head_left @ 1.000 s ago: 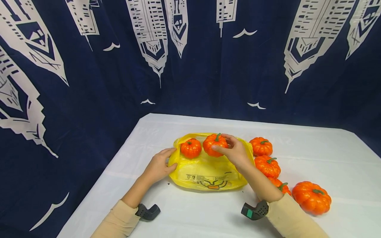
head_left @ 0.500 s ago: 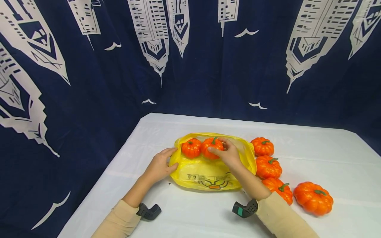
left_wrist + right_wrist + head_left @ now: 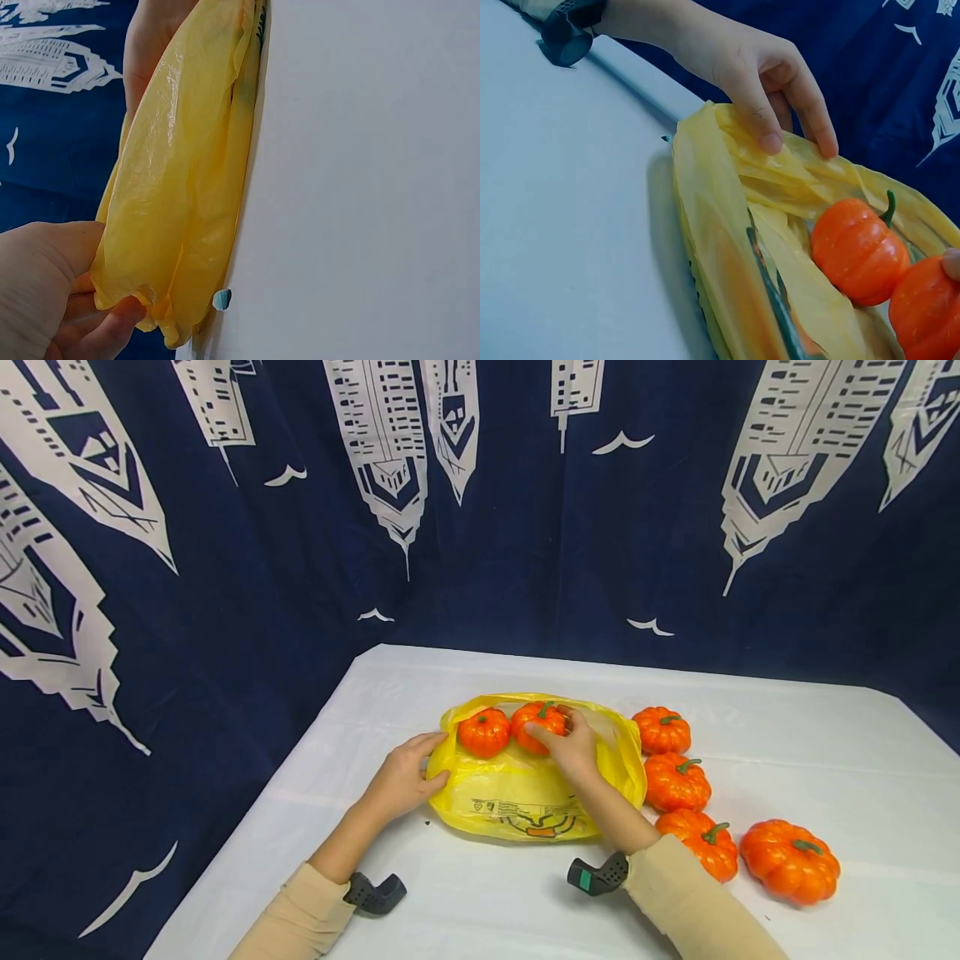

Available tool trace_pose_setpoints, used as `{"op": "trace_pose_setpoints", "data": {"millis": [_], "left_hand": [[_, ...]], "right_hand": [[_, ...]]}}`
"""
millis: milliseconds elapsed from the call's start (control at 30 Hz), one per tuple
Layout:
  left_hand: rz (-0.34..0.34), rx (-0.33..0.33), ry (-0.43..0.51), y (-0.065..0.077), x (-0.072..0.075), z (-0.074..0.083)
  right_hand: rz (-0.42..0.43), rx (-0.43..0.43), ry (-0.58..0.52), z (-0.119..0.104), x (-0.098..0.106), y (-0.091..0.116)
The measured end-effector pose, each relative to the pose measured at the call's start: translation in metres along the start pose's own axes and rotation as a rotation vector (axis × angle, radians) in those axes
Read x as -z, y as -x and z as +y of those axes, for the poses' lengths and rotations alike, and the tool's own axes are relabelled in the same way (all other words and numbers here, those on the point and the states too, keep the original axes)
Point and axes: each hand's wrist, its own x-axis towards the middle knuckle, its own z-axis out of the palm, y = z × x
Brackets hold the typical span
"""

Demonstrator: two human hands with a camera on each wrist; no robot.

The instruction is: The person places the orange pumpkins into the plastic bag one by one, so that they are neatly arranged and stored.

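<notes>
A yellow plastic bag [image 3: 487,785] lies on its side on the table, its mouth spread wide. My left hand [image 3: 401,781] grips the bag's left rim between thumb and fingers; the left wrist view shows the thin plastic [image 3: 180,165] caught there. Inside the bag my right hand [image 3: 579,750] holds a small orange pumpkin [image 3: 534,727] with a green stem, thumb in front and fingers behind. Left of it sits another pumpkin [image 3: 483,732]. In the right wrist view the held pumpkin [image 3: 926,311] overlaps its neighbour [image 3: 859,251], and only a fingertip of the right hand shows.
Right of the bag, several more orange pumpkins stand on the white-covered table [image 3: 480,910]: one [image 3: 662,730] at the back, one [image 3: 677,782] before it, one [image 3: 705,843] by the right sleeve, and a larger one [image 3: 790,862]. A navy printed curtain [image 3: 525,560] hangs behind.
My right hand has come down and left with its pumpkin, lowering it into the bag, then shifted it slightly right from the other one. The left hand keeps its place on the rim.
</notes>
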Motion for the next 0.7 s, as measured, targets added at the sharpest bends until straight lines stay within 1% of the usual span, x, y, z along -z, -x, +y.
{"op": "trace_pose_setpoints", "data": {"millis": [300, 700], "left_hand": [[-0.004, 0.005, 0.004, 0.0000, 0.0001, 0.0011], [0.001, 0.002, -0.003, 0.0007, 0.0008, 0.0009]], "right_hand": [[0.018, 0.004, 0.019, 0.0029, -0.0061, -0.0018], [-0.027, 0.008, 0.033, 0.0096, -0.0070, -0.0026]]}}
